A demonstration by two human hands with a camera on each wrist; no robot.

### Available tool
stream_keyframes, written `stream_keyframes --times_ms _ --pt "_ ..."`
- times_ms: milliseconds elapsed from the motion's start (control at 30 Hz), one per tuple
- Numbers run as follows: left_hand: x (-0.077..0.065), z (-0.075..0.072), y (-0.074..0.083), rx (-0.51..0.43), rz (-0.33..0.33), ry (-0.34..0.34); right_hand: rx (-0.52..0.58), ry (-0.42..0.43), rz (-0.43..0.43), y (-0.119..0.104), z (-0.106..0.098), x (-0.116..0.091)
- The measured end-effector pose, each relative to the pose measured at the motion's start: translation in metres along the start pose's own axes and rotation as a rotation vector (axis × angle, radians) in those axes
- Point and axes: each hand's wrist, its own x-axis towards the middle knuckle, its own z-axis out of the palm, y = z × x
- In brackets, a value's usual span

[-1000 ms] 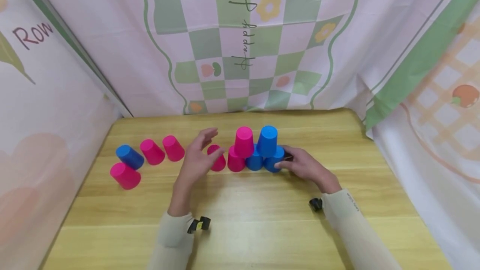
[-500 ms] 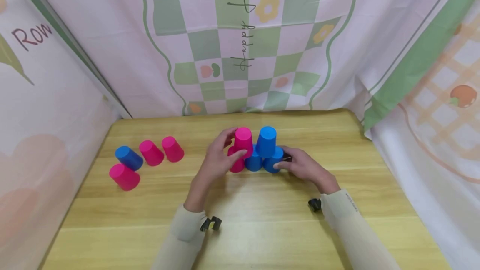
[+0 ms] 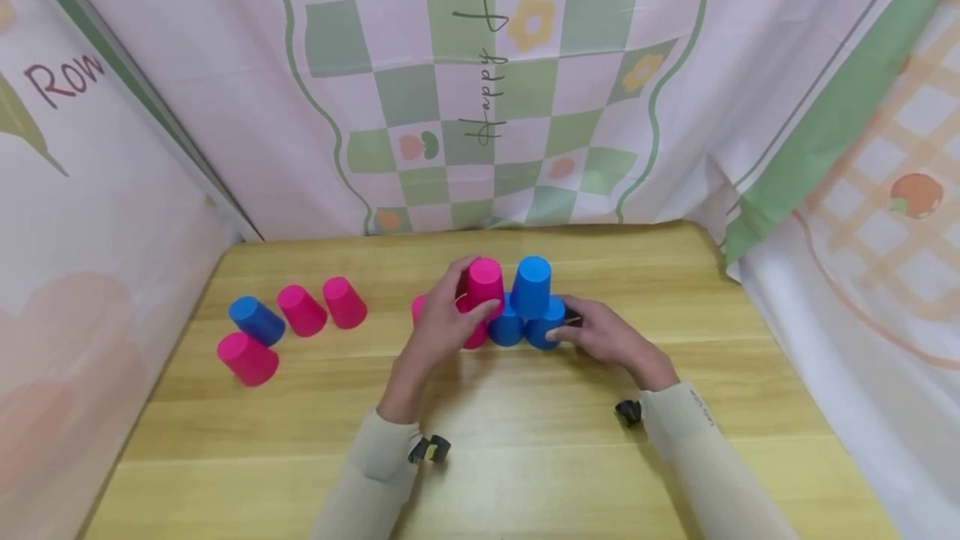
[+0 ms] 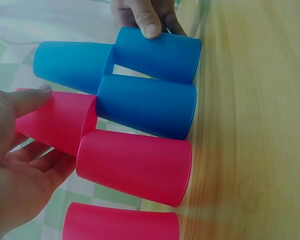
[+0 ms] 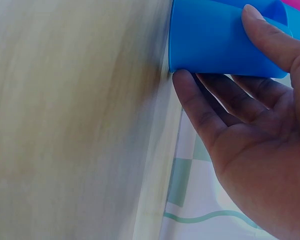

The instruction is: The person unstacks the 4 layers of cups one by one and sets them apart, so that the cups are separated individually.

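Note:
My left hand (image 3: 441,323) holds the upper pink cup (image 3: 485,277), thumb in front and fingers behind it. This upside-down cup bridges a lower pink cup (image 4: 135,167) and the middle blue cup (image 3: 506,327). Beside it an upper blue cup (image 3: 532,286) sits across the middle blue cup and the right-hand blue cup (image 5: 220,42). My right hand (image 3: 606,336) grips that last cup from the right, its thumb on the near side. Another pink cup (image 4: 122,222) stands just left of the bottom row, mostly hidden behind my left hand in the head view.
On the left of the wooden table (image 3: 525,440) stand more upside-down cups: a blue cup (image 3: 257,321), a pink cup (image 3: 248,359) in front of it, and two pink cups (image 3: 302,311) to its right. A checkered curtain (image 3: 480,107) hangs behind the table.
My left hand has moved right, from beside the single pink cup to the upper pink cup, and now holds it. My right hand and the stacked cups look unmoved.

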Motion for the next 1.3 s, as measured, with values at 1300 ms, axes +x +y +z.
stream_keyframes --times_ms 1300 --pt "-0.047 -0.088 -0.016 0.049 -0.082 0.241 -0.007 -0.001 0.019 0.002 0.001 0.002"
